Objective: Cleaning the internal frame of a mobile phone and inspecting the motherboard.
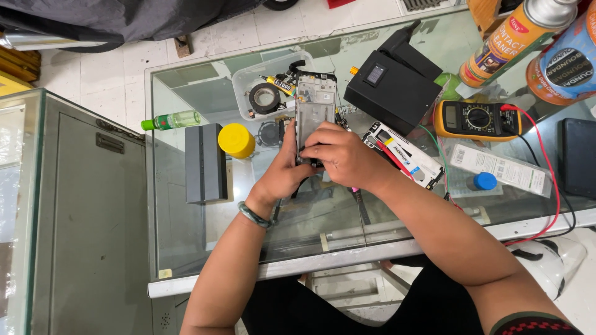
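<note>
I hold an opened phone frame (315,105) upright over the glass tabletop (186,242), its grey metal inside facing me. My left hand (284,169) grips its lower left edge; a green bangle sits on that wrist. My right hand (344,157) covers the lower right part, fingers curled over the bottom end. The bottom of the frame is hidden under both hands.
Behind the frame sits a clear plastic tray (261,77) with tape rolls and a glue tube. A black power unit (394,84), yellow multimeter (477,119) with red and black leads, spray cans (515,40), yellow cap (236,140), grey box (205,162) and green bottle (172,120) surround it.
</note>
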